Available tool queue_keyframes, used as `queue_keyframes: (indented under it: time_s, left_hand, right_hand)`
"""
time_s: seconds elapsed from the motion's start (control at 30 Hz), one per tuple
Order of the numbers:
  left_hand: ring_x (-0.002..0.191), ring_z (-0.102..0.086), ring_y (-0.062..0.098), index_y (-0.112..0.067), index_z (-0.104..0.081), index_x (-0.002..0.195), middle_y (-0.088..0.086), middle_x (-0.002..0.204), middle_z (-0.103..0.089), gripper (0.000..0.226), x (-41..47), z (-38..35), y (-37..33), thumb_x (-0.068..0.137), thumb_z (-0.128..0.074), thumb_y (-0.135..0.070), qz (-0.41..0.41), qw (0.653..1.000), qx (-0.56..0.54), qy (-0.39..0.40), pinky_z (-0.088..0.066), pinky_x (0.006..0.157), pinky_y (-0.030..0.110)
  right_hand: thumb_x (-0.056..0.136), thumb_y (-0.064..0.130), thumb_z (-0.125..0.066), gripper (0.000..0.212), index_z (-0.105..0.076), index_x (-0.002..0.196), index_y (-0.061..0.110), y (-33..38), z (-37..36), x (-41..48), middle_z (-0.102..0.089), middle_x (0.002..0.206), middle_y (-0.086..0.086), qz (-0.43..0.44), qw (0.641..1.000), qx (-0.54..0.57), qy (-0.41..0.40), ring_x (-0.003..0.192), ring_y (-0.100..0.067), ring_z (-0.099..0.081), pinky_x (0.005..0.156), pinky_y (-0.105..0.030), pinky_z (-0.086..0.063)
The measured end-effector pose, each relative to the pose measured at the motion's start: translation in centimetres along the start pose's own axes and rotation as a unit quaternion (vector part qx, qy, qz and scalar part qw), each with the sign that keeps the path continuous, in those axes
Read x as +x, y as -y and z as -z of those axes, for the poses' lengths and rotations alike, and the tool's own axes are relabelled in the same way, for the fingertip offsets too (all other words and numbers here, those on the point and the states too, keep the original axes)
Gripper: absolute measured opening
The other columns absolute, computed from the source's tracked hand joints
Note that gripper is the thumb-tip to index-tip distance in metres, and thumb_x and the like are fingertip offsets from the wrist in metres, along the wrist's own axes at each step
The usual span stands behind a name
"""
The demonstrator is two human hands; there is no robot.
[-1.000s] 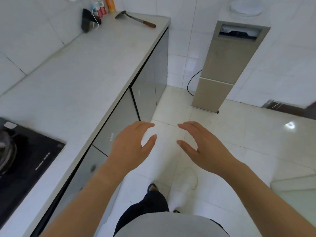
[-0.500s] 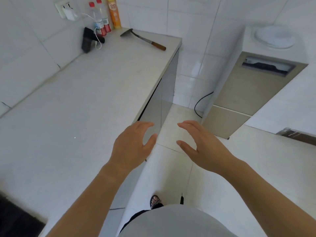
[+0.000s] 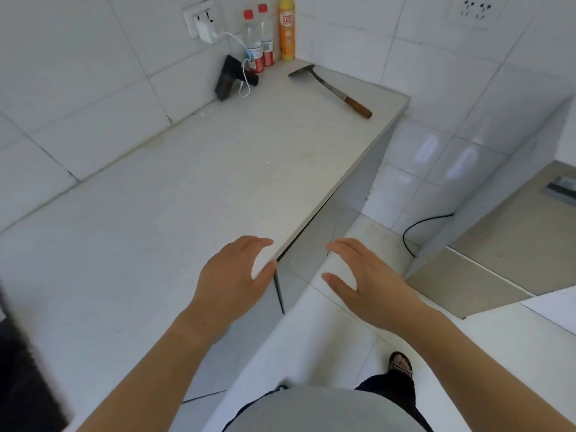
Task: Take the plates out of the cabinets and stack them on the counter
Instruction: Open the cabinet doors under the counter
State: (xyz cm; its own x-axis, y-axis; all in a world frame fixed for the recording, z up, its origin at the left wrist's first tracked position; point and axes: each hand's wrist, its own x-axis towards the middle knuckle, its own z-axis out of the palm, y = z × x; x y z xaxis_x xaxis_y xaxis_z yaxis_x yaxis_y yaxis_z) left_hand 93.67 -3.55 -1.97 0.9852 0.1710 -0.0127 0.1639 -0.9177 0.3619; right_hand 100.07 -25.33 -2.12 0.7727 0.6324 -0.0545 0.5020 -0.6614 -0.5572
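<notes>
Plates, not in view and presumably behind the cabinet doors (image 3: 349,194) under the counter (image 3: 187,198), should be rigid, slick and breakable: grasp opposite rims; left hand (image 3: 230,282) and right hand (image 3: 371,288) hover spread, empty.

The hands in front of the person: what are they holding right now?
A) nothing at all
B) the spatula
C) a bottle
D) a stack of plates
A: the left hand and the right hand are both open with loosely spread fingers and grip nothing, while the spatula lies apart from them at the far end of the counter.
</notes>
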Motion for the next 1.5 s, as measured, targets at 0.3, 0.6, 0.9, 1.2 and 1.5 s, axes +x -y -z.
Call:
queue_keyframes:
  time_s: [0.3,0.6,0.9,1.2,1.5]
  left_hand:
    - [0.109,-0.054,0.009,-0.033,-0.046,0.130,-0.016,0.131,-0.050,0.039,2.0,-4.7,-6.6,0.092,-0.044,-0.041,0.201,0.979,-0.007,-0.036,-0.034,0.078,0.018]
    - [0.102,-0.058,0.015,-0.031,-0.047,0.130,-0.013,0.132,-0.051,0.040,3.8,-7.7,-13.2,0.092,-0.046,-0.041,0.324,0.943,-0.031,-0.075,-0.043,0.090,0.027]
    - [0.115,-0.053,0.013,-0.030,-0.046,0.132,-0.012,0.135,-0.049,0.040,2.6,-9.9,-12.1,0.093,-0.045,-0.040,0.337,0.937,-0.047,-0.079,-0.043,0.089,0.027]
    - [0.087,-0.057,0.013,-0.033,-0.047,0.130,-0.013,0.133,-0.049,0.039,2.1,-17.3,-8.0,0.092,-0.046,-0.042,0.384,0.909,-0.121,-0.107,-0.043,0.080,0.026]
    - [0.073,-0.049,0.014,-0.026,-0.044,0.133,-0.008,0.138,-0.046,0.043,4.9,-27.6,-1.8,0.092,-0.049,-0.038,0.369,0.905,-0.080,-0.197,-0.042,0.071,0.025]
  right_hand:
    - [0.095,0.039,-0.043,0.048,-0.032,0.140,0.025,-7.9,5.0,6.8,-0.034,0.139,0.015,0.162,0.978,0.016,0.128,0.101,0.009,-0.042,0.089,-0.015,-0.032]
    - [0.095,0.039,-0.043,0.047,-0.035,0.138,0.023,-14.1,7.3,9.9,-0.035,0.140,0.013,0.241,0.952,0.019,0.189,0.125,-0.006,-0.038,0.099,-0.021,-0.035]
    - [0.096,0.041,-0.041,0.046,-0.036,0.137,0.023,-15.3,4.9,9.8,-0.038,0.140,0.012,0.260,0.941,-0.022,0.217,0.126,-0.007,-0.038,0.097,-0.019,-0.034]
    - [0.094,0.041,-0.044,0.044,-0.040,0.135,0.025,-17.0,-1.8,12.2,-0.043,0.134,0.014,0.235,0.952,-0.002,0.196,0.123,-0.004,-0.040,0.094,-0.016,-0.032]
    - [0.094,0.035,-0.049,0.044,-0.044,0.134,0.019,-20.5,-12.2,17.3,-0.043,0.138,0.008,0.330,0.938,0.015,0.105,0.128,-0.007,-0.037,0.098,-0.013,-0.024]
